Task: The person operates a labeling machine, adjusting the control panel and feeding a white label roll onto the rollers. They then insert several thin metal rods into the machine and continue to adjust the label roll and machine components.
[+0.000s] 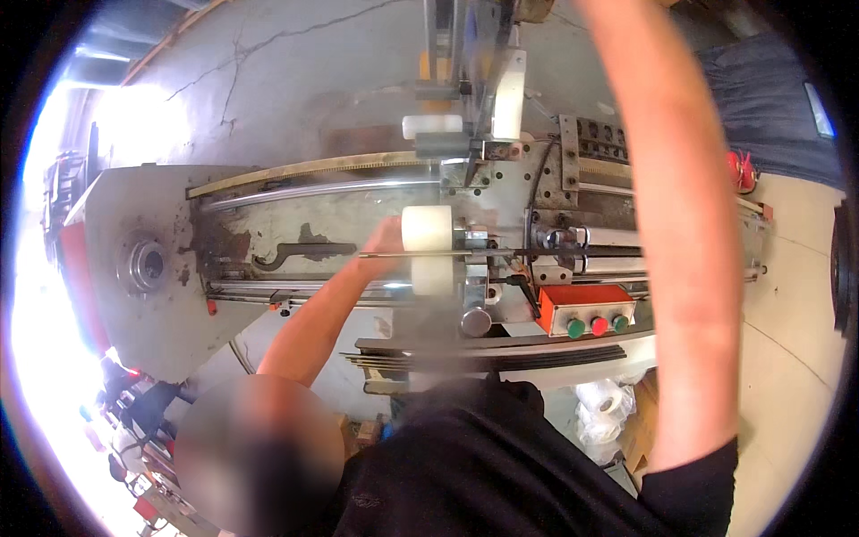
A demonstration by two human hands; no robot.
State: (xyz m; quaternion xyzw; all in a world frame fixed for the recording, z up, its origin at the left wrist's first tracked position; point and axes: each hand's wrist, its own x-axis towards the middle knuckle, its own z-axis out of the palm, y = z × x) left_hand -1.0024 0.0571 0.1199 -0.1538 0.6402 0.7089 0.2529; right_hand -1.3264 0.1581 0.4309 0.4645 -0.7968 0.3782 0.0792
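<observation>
My left hand [385,238] reaches in from the lower left to the left end of a white roller [428,228] near the machine's middle. Its fingers are mostly hidden, so I cannot tell whether they grip the roller or only touch it. Just nearer me is a second white cylinder [432,276], and a thin rod [412,255] crosses in front of the two. My right arm [676,206] stretches up along the right side and leaves the top edge, putting that hand out of sight.
A dark hook spanner [304,251] lies on the machine bed left of my hand. Steel guide bars [313,192] run lengthwise. To the right sits an orange control box [586,310] with green and red buttons. Several thin dark rods [555,358] lie along the near edge. Plastic-wrapped rolls [601,407] stand below.
</observation>
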